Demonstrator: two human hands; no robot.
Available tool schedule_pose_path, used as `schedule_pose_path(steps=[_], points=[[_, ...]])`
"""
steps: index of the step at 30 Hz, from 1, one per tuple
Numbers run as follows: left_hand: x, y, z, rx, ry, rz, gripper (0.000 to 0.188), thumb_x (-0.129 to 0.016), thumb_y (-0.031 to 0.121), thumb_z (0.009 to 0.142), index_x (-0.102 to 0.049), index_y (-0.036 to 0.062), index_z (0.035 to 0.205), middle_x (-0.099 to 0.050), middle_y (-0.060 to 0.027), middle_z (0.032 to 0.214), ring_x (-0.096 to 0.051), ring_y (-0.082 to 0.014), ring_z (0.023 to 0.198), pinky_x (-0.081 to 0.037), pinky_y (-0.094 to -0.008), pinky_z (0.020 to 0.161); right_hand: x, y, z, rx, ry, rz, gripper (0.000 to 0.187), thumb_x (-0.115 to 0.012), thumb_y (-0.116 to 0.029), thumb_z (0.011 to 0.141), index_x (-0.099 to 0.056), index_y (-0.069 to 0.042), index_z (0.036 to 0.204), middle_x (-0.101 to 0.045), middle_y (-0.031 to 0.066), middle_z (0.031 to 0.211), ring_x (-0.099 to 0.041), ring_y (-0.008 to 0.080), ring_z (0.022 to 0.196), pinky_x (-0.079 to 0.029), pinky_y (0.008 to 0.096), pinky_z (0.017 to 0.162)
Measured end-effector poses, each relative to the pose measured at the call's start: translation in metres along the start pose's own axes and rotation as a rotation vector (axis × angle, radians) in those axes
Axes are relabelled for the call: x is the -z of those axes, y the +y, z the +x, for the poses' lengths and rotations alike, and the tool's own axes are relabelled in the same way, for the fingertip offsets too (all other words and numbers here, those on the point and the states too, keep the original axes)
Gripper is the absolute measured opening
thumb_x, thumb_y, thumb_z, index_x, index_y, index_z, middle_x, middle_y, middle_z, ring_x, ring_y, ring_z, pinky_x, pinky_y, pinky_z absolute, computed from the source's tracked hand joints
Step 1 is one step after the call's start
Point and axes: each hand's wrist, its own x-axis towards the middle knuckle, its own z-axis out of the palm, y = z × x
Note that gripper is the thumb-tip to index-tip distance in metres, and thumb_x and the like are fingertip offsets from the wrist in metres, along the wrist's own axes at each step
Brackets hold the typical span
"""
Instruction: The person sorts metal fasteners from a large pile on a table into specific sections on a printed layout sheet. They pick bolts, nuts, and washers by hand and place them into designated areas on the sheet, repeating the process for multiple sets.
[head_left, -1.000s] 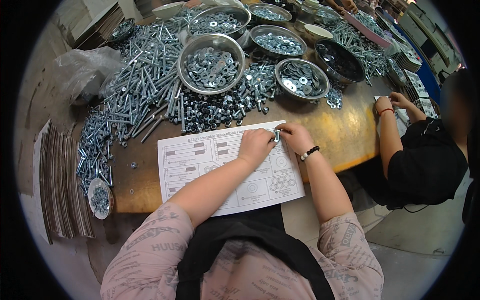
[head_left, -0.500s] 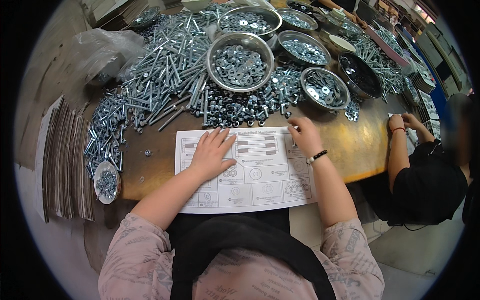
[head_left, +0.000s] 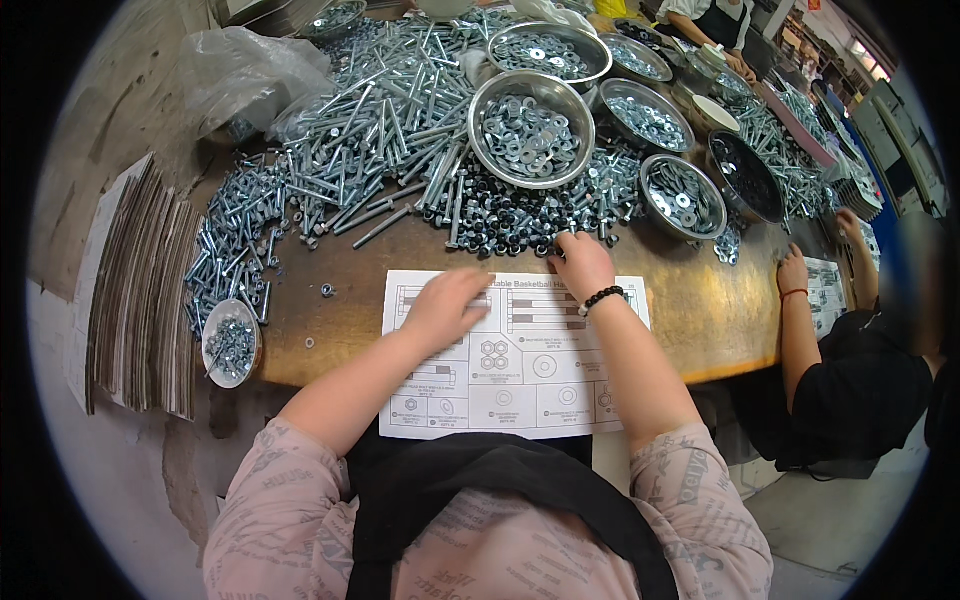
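Hundreds of loose bolts (head_left: 390, 130) crowded the far left of a worktable (head_left: 330, 350) as a person's right hand (head_left: 583, 265) was at the near fringe of a heap of dark nuts (head_left: 500, 222). Its fingers were bunched nearly closed; whether they gripped a piece could not be told. The left hand (head_left: 447, 305), loosely open with nothing visible in its grasp, was over the upper left of a printed sheet (head_left: 525, 385). That sheet lay across the worktable's near edge. A steel bowl (head_left: 535, 183) of washers (head_left: 525, 135) stood behind the nuts; a white dish (head_left: 228, 380) of small hardware (head_left: 232, 345) sat by the near left corner. Toward the right edge, a co-worker (head_left: 850, 375) in black had one hand beside another sheet (head_left: 825, 285).
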Motion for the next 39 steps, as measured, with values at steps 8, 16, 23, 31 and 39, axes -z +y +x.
schedule_pose_path(steps=[8,16,23,31,39], points=[[-0.026,-0.009,0.057,0.059,0.122,0.207,0.026,-0.061,0.01,0.074,-0.06,0.0105,0.1,-0.054,-0.0073,0.088,-0.055,-0.0267,0.084,-0.047,-0.0376,0.073,-0.01,-0.018,-0.003,0.075,0.059,0.083,0.018,-0.062,-0.014,0.075,-0.058,-0.009,0.091,-0.056,0.0145,0.089,-0.057,0.0333,0.081,-0.048,0.0418,0.069],[-0.032,-0.001,0.069,0.088,0.06,0.397,0.007,-0.055,0.009,0.074,-0.056,0.0078,0.081,-0.054,-0.0106,0.082,-0.058,-0.0291,0.073,-0.049,-0.0402,0.062,-0.009,-0.02,0.0,0.055,-0.045,0.001,0.014,-0.06,-0.013,0.076,-0.059,-0.008,0.089,-0.056,0.0155,0.088,-0.057,0.0339,0.082,-0.048,0.042,0.07],[-0.019,-0.005,0.063,0.047,0.102,0.321,0.006,-0.057,0.012,0.074,-0.057,0.0066,0.077,-0.056,-0.0104,0.078,-0.058,-0.0298,0.074,-0.048,-0.0414,0.063,0.035,-0.002,-0.033,0.144,0.006,0.289,0.017,-0.065,-0.015,0.075,-0.062,-0.009,0.09,-0.057,0.0103,0.084,-0.056,0.0287,0.078,-0.046,0.0363,0.068],[-0.035,0.114,0.016,-0.165,-0.336,-0.204,0.018,-0.061,0.018,0.074,-0.062,0.0081,0.089,-0.059,-0.0101,0.083,-0.058,-0.0288,0.079,-0.048,-0.0389,0.071,0.084,0.045,-0.161,0.041,-0.26,0.226,0.021,-0.066,-0.016,0.072,-0.062,-0.011,0.092,-0.056,0.0109,0.089,-0.056,0.0301,0.083,-0.047,0.0369,0.072],[-0.057,0.135,0.023,-0.109,-0.534,-0.087,0.017,-0.059,0.016,0.074,-0.062,0.0052,0.087,-0.059,-0.0119,0.083,-0.058,-0.0296,0.084,-0.047,-0.0391,0.073,0.079,0.057,-0.19,0.02,-0.253,0.193,0.028,-0.067,-0.01,0.07,-0.057,-0.008,0.095,-0.054,0.0113,0.088,-0.056,0.0303,0.082,-0.047,0.0365,0.071]])
